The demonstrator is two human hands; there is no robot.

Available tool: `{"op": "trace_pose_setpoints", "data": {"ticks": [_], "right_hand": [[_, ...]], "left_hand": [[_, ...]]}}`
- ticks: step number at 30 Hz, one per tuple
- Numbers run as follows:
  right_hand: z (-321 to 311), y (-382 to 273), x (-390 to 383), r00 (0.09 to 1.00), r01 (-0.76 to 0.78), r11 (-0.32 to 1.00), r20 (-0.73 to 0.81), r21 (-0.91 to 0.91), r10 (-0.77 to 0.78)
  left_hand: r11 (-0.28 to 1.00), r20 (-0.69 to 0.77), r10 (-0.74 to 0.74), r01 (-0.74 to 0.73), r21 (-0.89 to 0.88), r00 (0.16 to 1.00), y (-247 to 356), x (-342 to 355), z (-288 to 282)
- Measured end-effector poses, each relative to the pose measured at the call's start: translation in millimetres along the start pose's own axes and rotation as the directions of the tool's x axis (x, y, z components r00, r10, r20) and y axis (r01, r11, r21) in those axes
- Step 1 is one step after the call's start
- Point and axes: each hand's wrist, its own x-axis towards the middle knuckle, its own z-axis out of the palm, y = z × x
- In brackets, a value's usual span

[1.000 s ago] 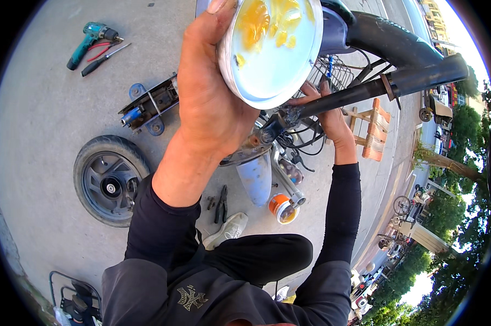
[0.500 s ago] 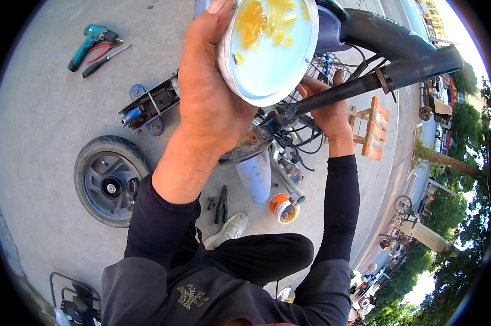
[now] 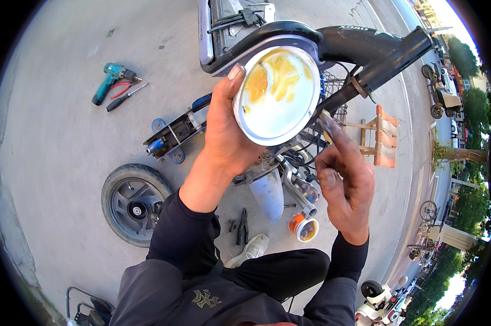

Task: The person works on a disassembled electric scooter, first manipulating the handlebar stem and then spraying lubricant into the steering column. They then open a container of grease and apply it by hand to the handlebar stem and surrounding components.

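Nearest me, my dark sleeves come up from the lower edge, and a pale shoe (image 3: 252,251) shows on the concrete floor (image 3: 55,163) between them. My right hand (image 3: 344,187) is raised with loose, greasy fingers; its grip is open and holds nothing that I can make out, the index fingertip just beside the tin's rim. Below it a small orange cup (image 3: 303,227) stands on the floor, with pliers (image 3: 242,225) lying near the shoe. To my left a loose wheel (image 3: 135,204) lies flat. My left hand (image 3: 229,136) is closed around the back of a round white tin (image 3: 277,95), thumb up along its left edge, tipping the open side toward me; yellow-orange grease is smeared inside it. Behind the tin are a tangle of wires, a pale fender (image 3: 267,193) and the black frame tube (image 3: 376,65) of a scooter. Farther left a floor jack (image 3: 175,133) sits, and beyond it a teal drill (image 3: 108,80) beside a screwdriver (image 3: 125,97). Far right stands a wooden stool (image 3: 384,136).
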Motion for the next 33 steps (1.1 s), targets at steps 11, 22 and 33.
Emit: {"op": "trace_pose_setpoints", "data": {"ticks": [11, 22, 33], "right_hand": [[16.1, -12.7, 27.6, 0.954, 0.276, 0.892, -0.009, -0.359, -0.299], [23.9, -2.4, 25.2, 0.944, 0.285, 0.852, -0.025, -0.439, -0.329], [8.0, 29.9, -6.6, 0.999, -0.043, 0.978, -0.015, 0.206, 0.047]], "left_hand": [[0.983, 0.177, -0.157, 0.135, 0.126, 0.972, -0.1, -18.8, 14.6], [0.99, 0.146, -0.138, 0.136, 0.025, 0.979, -2.0, -17.6, 14.0], [0.989, -0.098, 0.145, -0.142, 0.039, 0.985, 12.9, -6.7, 7.3]]}}
